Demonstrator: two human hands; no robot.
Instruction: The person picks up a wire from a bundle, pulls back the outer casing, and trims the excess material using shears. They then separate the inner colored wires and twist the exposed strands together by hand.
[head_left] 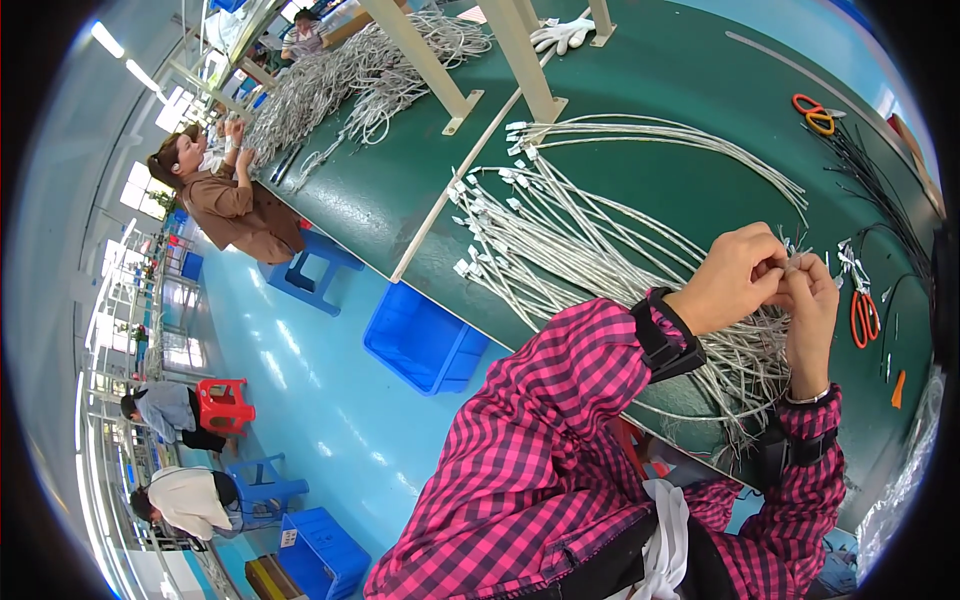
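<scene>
1. One broad green workbench [650, 95] fills most of my view, and the person at it leans over its near edge.
2. Two arms in pink-and-black checked sleeves reach over it: the left sleeve [560, 380] slants up and to the right, while the right sleeve [800, 510] rises more steeply. Both wrists wear black bands.
3. The bundle of pale grey cables [620, 255] lies on the bench, in front of and beneath the hands. Its long axis runs from upper left to lower right; the connector ends point up and left, away from the person, and the frayed ends gather near the hands.
4. The left hand [728, 278], knuckles up, bends inward to meet the right hand [812, 310], which stands upright with its fingers curled.
5. Thumb and forefinger of each hand are pressed together, the two pinches side by side. Thin strands show just beyond the fingertips, but I cannot tell what is pinched.
6. Red-handled cutters [865, 318] lie to the right of the right hand.
7. Small white connectors [488, 205] cluster at the bundle's upper-left end.
</scene>
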